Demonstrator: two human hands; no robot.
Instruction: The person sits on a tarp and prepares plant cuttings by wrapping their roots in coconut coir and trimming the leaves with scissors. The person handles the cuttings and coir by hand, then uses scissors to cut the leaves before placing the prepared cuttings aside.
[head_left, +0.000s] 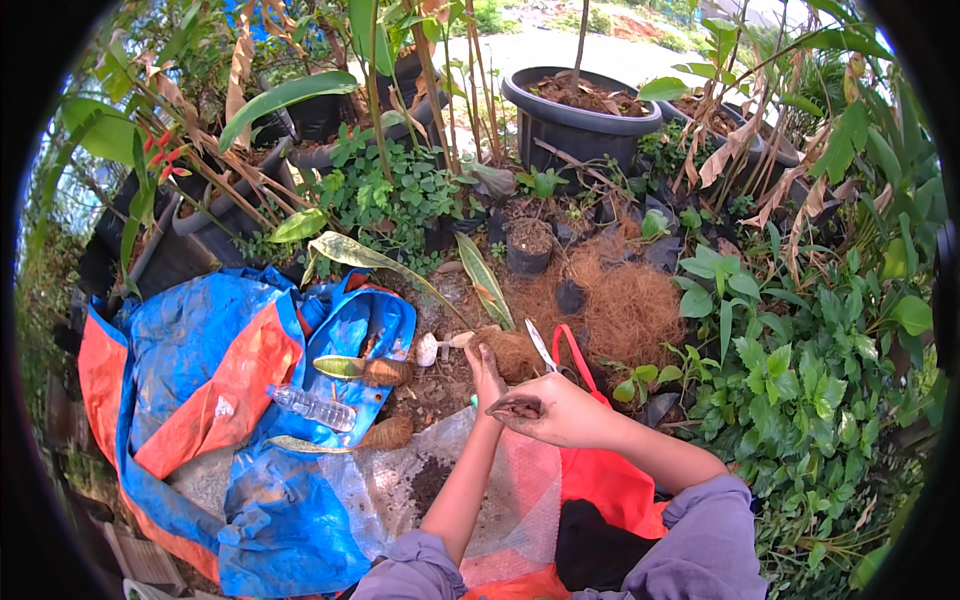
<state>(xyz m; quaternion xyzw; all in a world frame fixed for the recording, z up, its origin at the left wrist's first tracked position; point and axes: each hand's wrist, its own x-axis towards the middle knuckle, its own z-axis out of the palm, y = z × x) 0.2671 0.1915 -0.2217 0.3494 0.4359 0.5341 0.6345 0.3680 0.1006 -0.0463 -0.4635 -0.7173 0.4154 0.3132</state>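
Observation:
My left hand (487, 375) is closed around the near side of a ball of brown coir fibre (511, 355). Pale stem ends and a variegated snake plant leaf (390, 262) meet the ball's left side. Smeared with soil, my right hand (541, 411) is held just nearer to me with fingers curled; whether anything sits inside them is hidden. Right behind it, the blade of a pair of scissors (540, 345) points up and left. Two more snake plant cuttings with coir-wrapped bases, an upper one (386, 372) and a lower one (388, 433), lie to the left.
A clear plastic bottle (313, 406) lies on a crumpled blue and orange tarp (202, 360). Bubble wrap (517, 517) with dark soil is before me, beside a red bag (607, 480). Loose coir (630, 300), a small pot (529, 244) and large black planters (577, 135) stand beyond.

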